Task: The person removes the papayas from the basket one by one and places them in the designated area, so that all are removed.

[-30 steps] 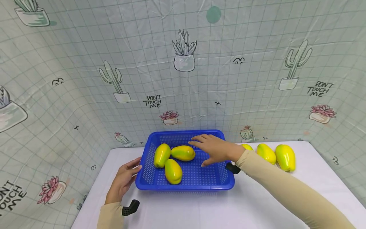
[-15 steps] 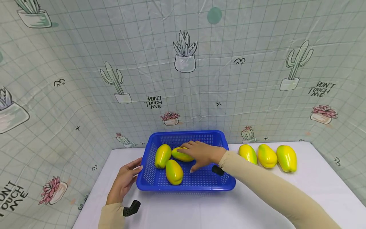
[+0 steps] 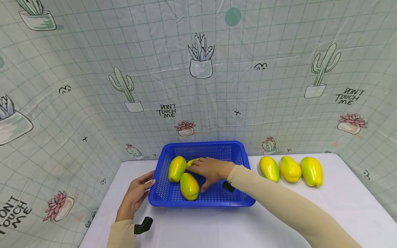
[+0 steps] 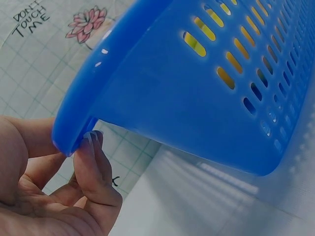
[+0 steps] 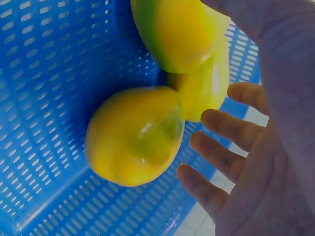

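Right hand spread over a mango in the blue basket, left hand steadying the rim.

The right hand (image 3: 212, 169) reaches into the blue basket (image 3: 231, 201) with its grip released, fingers straight and spread over the back mango (image 3: 191, 162), which lies directly under the palm, long axis crosswise along the basket's far wall. The front mango (image 3: 189, 186) and the left mango (image 3: 176, 168) lie just beside it, toward the basket's left end. The left hand (image 3: 135, 197) touches the basket's left rim with loosely extended fingers, not clenched. Three mangoes (image 3: 290, 169) sit on the tabletop (image 3: 279, 220) right of the basket.
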